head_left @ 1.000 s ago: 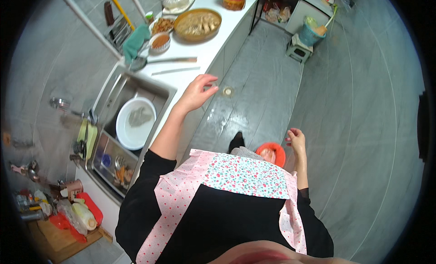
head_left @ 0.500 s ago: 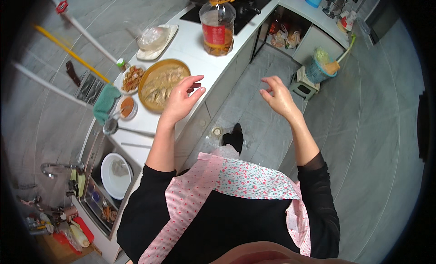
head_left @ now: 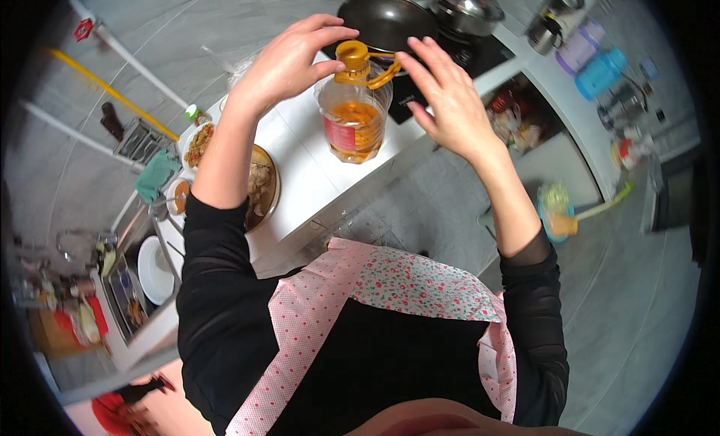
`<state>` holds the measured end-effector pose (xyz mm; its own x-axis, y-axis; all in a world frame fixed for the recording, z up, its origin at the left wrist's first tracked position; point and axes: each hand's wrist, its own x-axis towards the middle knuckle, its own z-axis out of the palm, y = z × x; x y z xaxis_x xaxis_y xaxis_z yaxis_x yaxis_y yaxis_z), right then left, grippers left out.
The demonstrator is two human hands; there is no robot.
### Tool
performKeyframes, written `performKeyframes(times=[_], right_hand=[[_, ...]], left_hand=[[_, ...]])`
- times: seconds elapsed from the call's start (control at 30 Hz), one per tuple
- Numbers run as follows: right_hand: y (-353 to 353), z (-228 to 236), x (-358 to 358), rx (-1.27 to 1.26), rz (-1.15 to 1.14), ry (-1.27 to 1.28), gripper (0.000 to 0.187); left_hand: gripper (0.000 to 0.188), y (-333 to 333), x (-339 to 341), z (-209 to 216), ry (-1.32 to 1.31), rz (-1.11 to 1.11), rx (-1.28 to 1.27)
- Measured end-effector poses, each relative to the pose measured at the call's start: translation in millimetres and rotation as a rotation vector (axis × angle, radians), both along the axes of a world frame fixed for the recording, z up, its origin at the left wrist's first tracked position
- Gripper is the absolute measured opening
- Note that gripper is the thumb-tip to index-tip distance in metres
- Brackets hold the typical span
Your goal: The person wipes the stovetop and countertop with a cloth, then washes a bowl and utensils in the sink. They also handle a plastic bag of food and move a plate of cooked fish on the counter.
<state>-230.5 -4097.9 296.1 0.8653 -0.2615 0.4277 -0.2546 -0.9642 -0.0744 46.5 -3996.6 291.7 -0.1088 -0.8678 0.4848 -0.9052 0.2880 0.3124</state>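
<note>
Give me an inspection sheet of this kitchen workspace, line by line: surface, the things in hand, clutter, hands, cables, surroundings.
Surface: white counter, bare patch in front of the bottle.
Things in hand: clear plastic oil bottle with orange cap and handle, upright, partly full.
Clutter: round dish of food, small bowl, green cloth.
Hands: left hand at the cap, right hand open beside the handle; grip unclear.
Cables: nothing seen.
Surroundings: black pan and steel pot on the hob, sink at left, grey floor.
</note>
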Motion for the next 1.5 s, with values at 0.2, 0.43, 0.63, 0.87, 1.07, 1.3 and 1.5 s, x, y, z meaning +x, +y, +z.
performKeyframes(times=[0.2,0.43,0.63,0.87,1.07,1.3,1.5], right_hand=[[-88.0,-43.8,-10.4,0.083,0.349,0.054,0.045],[-162.8,-93.3,-75.6,0.159,0.609,0.02,0.06],[-199.0,-95.8,-99.0,0.187,0.671,-0.058,0.07],[-213.8,-114.8,-102.8,0.177,0.612,0.057,0.069],[-172.5,-113.4,-69.0,0.211,0.651,-0.045,0.064],[-179.2,-117.1,-75.8,0.212,0.721,-0.117,0.046],[-153.9,-100.0,-82.8,0.166,0.608,-0.111,0.056]], left_hand=[[0.048,-78.0,-50.0,-0.5,0.308,0.262,0.515],[0.061,-157.6,-112.2,11.8,0.281,0.593,0.811],[0.067,-189.0,-130.9,15.0,0.616,0.682,0.95],[0.067,-217.5,-145.6,34.0,0.596,0.646,1.081],[0.032,-179.6,-203.4,39.6,-0.515,0.804,0.593],[0.022,-142.7,-280.9,-0.4,-0.457,0.784,0.079],[0.065,-72.4,-310.4,7.9,-0.117,0.871,-0.145]])
